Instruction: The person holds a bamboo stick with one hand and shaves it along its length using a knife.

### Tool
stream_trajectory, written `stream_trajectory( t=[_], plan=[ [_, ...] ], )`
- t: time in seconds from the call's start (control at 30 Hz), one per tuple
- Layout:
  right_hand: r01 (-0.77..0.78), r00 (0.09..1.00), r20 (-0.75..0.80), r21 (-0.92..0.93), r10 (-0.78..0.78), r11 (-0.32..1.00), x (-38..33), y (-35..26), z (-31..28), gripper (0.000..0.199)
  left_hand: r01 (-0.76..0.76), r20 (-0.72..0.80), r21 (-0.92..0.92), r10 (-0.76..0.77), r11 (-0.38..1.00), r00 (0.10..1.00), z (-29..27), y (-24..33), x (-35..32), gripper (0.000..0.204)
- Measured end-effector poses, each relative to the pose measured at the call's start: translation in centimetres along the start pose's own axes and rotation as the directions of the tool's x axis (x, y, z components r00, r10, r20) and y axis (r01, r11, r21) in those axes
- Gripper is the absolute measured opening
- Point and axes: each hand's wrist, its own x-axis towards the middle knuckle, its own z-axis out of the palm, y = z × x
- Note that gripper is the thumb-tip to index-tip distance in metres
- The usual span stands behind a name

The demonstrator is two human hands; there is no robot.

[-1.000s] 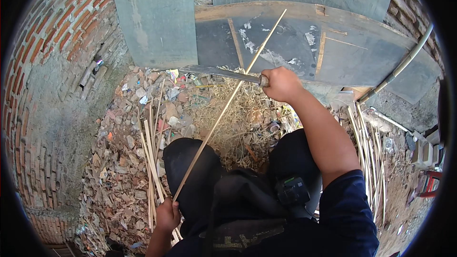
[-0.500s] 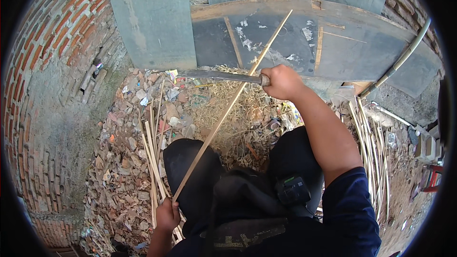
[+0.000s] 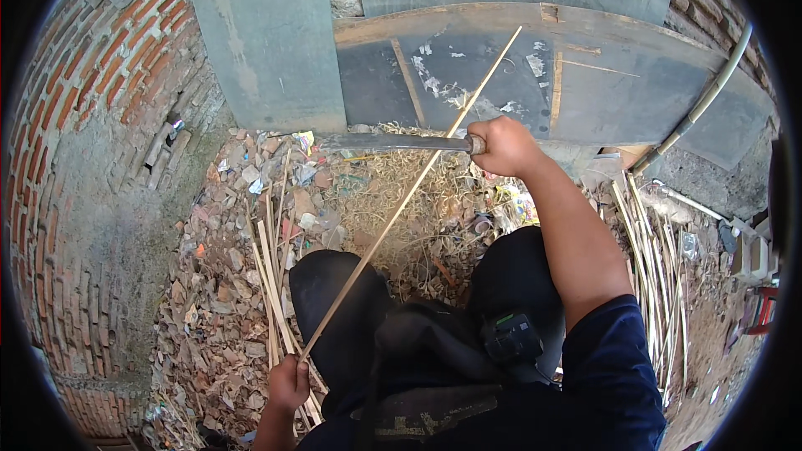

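My right hand (image 3: 504, 147) grips the handle of a long dark-bladed machete (image 3: 393, 143), its blade pointing left and lying nearly level. Across that blade, close to the handle, runs a long thin bamboo strip (image 3: 378, 242). My left hand (image 3: 289, 383) pinches the strip's lower end beside my left knee. From there the strip slants up and right over my leg, and its far tip stands in front of the dark panel. Pale curly shavings (image 3: 393, 192) lie on the ground beneath the blade.
More bamboo strips (image 3: 269, 271) lie left of my leg, and a larger bundle (image 3: 650, 276) lies on the right. Rubble and litter (image 3: 219, 301) cover the ground. A brick wall (image 3: 75, 200) rises on the left; grey panels (image 3: 271, 50) stand ahead. A pole (image 3: 702, 108) leans at right.
The strip has turned about its long axis and now shows a narrower face. The machete sits slightly lower in view and my right hand has shifted a little to the right.
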Motion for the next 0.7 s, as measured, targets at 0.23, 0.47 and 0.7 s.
stream_trajectory(
  t=[0.23,0.47,0.7],
  plan=[
    [-0.179,0.974,-0.124,0.074,0.187,0.981,0.1,1.3,0.6,0.026,0.061,0.025,-0.086,-0.059,0.994,0.998,-0.5,-2.0,-1.3,0.033],
    [-0.13,0.991,-0.019,-0.056,0.129,0.99,0.2,3.0,0.4,0.029,-0.01,-0.031,0.001,0.01,1.0,0.999,0.2,-2.8,-1.3,0.034],
    [-0.136,0.99,0.032,0.027,0.135,0.99,-0.3,0.8,-0.5,0.02,0.049,-0.003,-0.059,-0.049,0.997,0.999,-0.6,-2.3,-1.3,0.032]
  ],
)
